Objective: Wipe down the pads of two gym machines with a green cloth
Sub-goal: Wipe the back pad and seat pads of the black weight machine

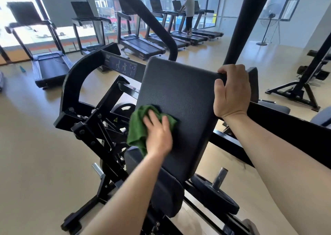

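Note:
A black back pad [180,95] of a gym machine tilts away from me at the centre. My left hand [158,135] presses a green cloth [138,127] flat against the pad's lower left part, and the cloth hangs partly over the left edge. My right hand [231,91] grips the pad's upper right corner, fingers curled over its top edge. Below the back pad sits the dark seat pad [166,195], partly behind my left forearm.
The machine's black steel frame [86,127] spreads to the left and below. A weight plate on a peg [217,190] sits low right. A row of treadmills [141,46] lines the windows, with a person [189,12] on one. Another machine [304,84] and a standing fan [267,21] are at right.

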Motion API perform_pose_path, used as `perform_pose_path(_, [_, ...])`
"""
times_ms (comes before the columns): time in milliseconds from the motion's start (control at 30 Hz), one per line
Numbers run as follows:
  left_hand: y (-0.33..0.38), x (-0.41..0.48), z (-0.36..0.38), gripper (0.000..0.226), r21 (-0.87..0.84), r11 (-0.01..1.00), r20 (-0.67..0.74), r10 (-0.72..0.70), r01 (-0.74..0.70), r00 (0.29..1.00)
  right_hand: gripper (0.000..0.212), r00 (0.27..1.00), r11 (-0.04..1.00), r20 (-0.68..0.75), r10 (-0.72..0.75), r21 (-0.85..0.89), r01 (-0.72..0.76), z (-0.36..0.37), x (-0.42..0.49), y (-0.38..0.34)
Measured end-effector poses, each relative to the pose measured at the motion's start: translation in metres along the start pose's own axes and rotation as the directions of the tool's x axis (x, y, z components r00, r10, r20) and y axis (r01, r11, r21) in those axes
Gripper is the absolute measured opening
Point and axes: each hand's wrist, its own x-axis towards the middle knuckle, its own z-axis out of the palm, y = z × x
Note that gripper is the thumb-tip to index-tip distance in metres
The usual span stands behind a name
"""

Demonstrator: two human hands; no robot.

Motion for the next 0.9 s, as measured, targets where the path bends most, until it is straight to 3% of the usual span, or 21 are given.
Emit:
perform_pose_path(100, [-0.006,0.038,-0.006,0.062,-0.096,0.969,-0.131,-0.237,0.226,0.963,0.039,1.000,1.000,0.004,0.001,-0.005,-0.001,0.002,0.001,0.001])
perform_pose_path(167, [-0.002,0.025,0.007,0.069,0.008,0.974,-0.176,-0.223,0.228,0.959,0.039,1.000,1.000,0.000,-0.007,-0.005,0.007,0.002,0.001,0.002])
perform_pose_path(267, [-0.002,-0.028,0.021,0.076,0.310,0.951,-0.128,0.059,-0.017,0.990,0.038,1.000,1.000,-0.004,-0.011,-0.008,0.011,0.001,0.000,0.001])
perform_pose_path(367, [-0.009,-0.046,0.021,0.065,0.457,0.869,-0.152,0.286,-0.189,0.946,0.037,1.000,1.000,-0.005,-0.004,-0.004,0.004,0.001,0.001,0.000])
perform_pose_path(500, [-0.016,-0.023,0.012,0.055,0.452,0.826,-0.206,0.463,-0.336,0.862,0.037,1.000,1.000,-0.001,-0.003,0.000,0.003,0.001,0.001,0.001])
perform_pose_path(567, [-0.022,0.004,0.005,0.048,0.343,0.850,-0.233,0.490,-0.400,0.840,0.037,1.000,1.000,0.000,-0.012,0.000,0.012,0.002,0.001,0.002])
perform_pose_path(700, [-0.013,0.049,-0.006,0.060,-0.042,0.966,-0.230,0.240,-0.256,0.943,0.038,1.000,1.000,-0.011,-0.027,0.006,0.027,0.002,0.001,0.004])
perform_pose_path(767, [-0.013,0.065,-0.011,0.065,-0.121,0.983,-0.242,0.108,-0.140,0.964,0.038,0.999,0.999,-0.008,-0.032,0.002,0.032,0.003,0.001,0.003])
perform_pose_path(833, [-0.022,0.072,-0.014,0.062,-0.094,0.994,-0.227,-0.074,0.053,0.971,0.037,1.000,1.000,-0.003,-0.025,-0.001,0.025,0.003,0.001,0.003])
perform_pose_path(900, [-0.034,0.070,-0.015,0.061,-0.137,0.935,-0.183,-0.348,0.327,0.919,0.037,1.000,1.000,-0.005,-0.016,-0.004,0.016,0.002,0.001,0.002])
